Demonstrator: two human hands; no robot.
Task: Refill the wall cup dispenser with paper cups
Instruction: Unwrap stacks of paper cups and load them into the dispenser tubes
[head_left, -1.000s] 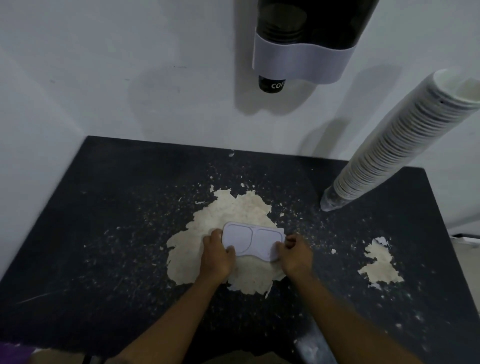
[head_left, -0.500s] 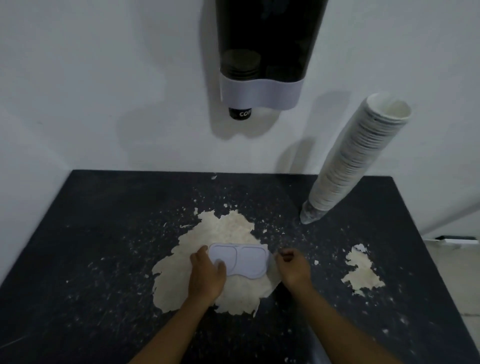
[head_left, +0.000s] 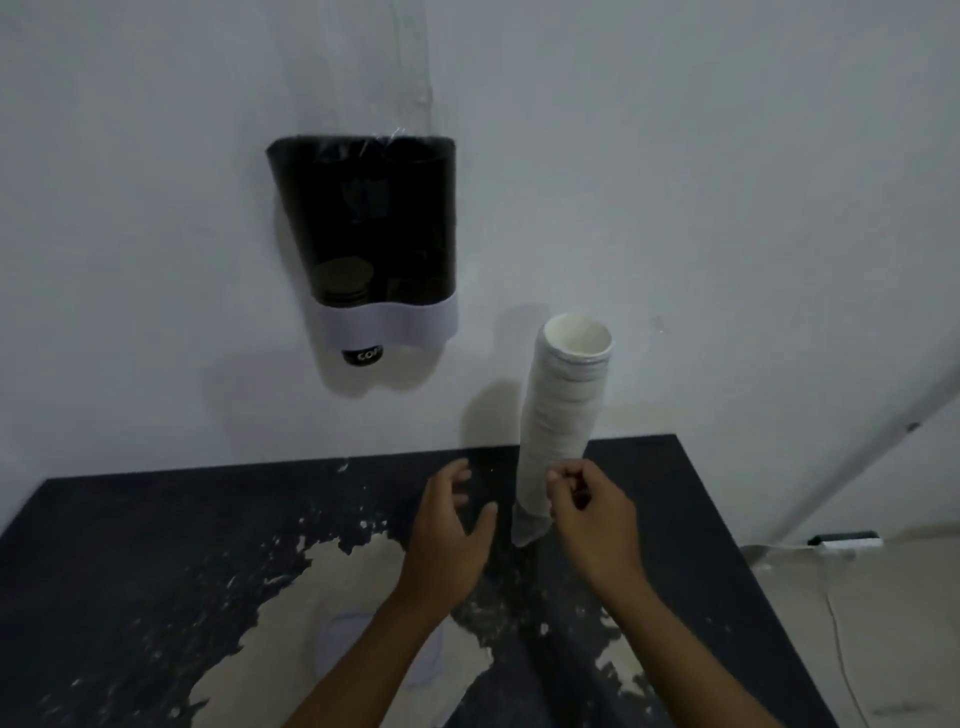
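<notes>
A dark two-column cup dispenser (head_left: 363, 244) with a white base hangs on the wall, top uncovered; a few cups sit low in its left column and one black cup pokes out below. A tall stack of white paper cups (head_left: 563, 415) stands on the black table (head_left: 130, 561), leaning on the wall. My left hand (head_left: 449, 525) is open just left of the stack's foot, fingers spread, apart from it. My right hand (head_left: 592, 512) is at the stack's lower right side with fingers curled, holding nothing I can see. The white dispenser lid (head_left: 337, 644) lies on the table under my left forearm.
The table's dark surface is peeled in large pale patches (head_left: 311, 597). A white wall stands behind. To the right, past the table edge, lie a power strip (head_left: 844, 540) and a cable on the floor.
Both hands let go of the white lid, which stays on the table, and moved up and right to the foot of the cup stack. The camera tilted upward.
</notes>
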